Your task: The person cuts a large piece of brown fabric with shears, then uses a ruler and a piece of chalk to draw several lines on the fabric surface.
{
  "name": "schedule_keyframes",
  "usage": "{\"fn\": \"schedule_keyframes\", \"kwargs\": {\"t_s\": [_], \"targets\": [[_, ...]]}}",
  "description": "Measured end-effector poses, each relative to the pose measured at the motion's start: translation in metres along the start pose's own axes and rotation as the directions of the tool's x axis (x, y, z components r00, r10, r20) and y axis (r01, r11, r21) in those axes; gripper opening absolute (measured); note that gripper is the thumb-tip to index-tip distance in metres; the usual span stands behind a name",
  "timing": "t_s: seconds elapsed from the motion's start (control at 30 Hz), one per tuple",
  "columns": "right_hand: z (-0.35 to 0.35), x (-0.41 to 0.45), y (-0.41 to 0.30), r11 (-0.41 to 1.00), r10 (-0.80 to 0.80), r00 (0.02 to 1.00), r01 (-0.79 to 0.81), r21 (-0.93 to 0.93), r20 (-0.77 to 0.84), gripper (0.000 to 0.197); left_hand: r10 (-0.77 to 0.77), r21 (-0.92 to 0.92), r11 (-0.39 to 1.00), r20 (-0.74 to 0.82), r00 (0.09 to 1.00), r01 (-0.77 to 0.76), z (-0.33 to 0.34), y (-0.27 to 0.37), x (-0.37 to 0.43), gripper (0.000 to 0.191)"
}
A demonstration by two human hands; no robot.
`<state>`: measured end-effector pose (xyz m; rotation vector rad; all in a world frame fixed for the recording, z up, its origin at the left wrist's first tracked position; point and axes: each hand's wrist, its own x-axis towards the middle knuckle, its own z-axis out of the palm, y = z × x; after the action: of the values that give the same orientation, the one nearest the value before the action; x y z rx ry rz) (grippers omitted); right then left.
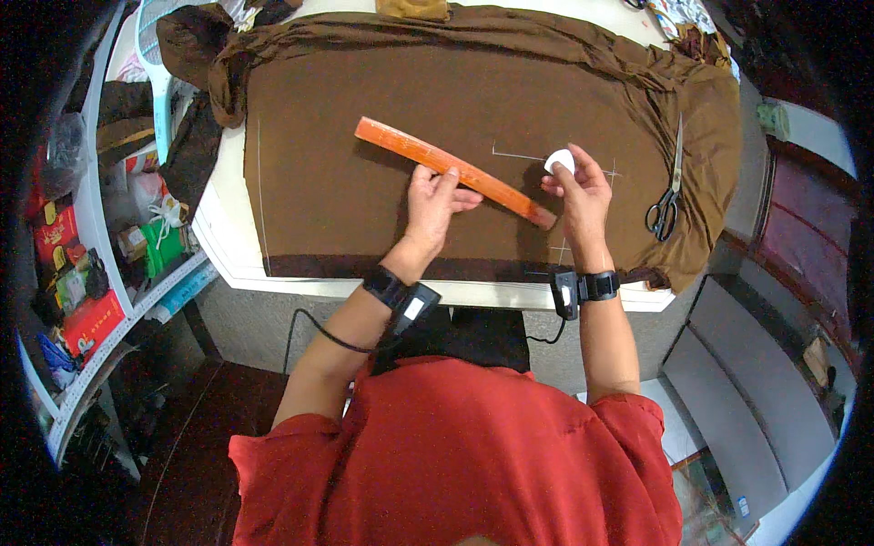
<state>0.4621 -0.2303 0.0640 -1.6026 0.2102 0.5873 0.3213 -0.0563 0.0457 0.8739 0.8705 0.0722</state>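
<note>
A brown cloth point(328, 198) lies spread before me, its folds bunched along the back and right. My left hand point(434, 205) grips an orange ruler point(450, 167) near its middle, between thumb and fingers. The ruler slants from upper left to lower right and casts a shadow on the cloth. Between the thumb and fingers of my right hand point(584, 194) is a white piece of tailor's chalk point(560, 161). White chalk lines point(515, 153) run across the cloth beside this hand, some with small crosses. Another long line follows the cloth's left edge.
Black-handled scissors point(666, 198) rest on the cloth at the right, blades pointing away from me. A blue and white electric swatter point(157, 75) is at the back left. Shelves point(136, 317) with boxes and bags stand left of the white table point(235, 256). Grey panels point(741, 389) are at lower right.
</note>
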Motion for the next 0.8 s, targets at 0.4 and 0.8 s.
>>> {"fn": "schedule_keyframes", "kwargs": {"t_s": [0.4, 0.8], "targets": [[0.041, 0.028, 0.023, 0.959, -0.028, 0.993, 0.061, -0.278, 0.119, 0.029, -0.032, 0.735, 0.67, 0.165, 0.986, -0.101, 0.005, -0.003, 0.021, 0.02], [0.079, 0.066, 0.01, 0.73, -0.284, 0.94, 0.341, -0.593, 0.19, 0.031, 0.071, 0.854, 0.479, 0.194, 0.979, -0.203, 0.006, -0.017, 0.026, 0.025]]}}
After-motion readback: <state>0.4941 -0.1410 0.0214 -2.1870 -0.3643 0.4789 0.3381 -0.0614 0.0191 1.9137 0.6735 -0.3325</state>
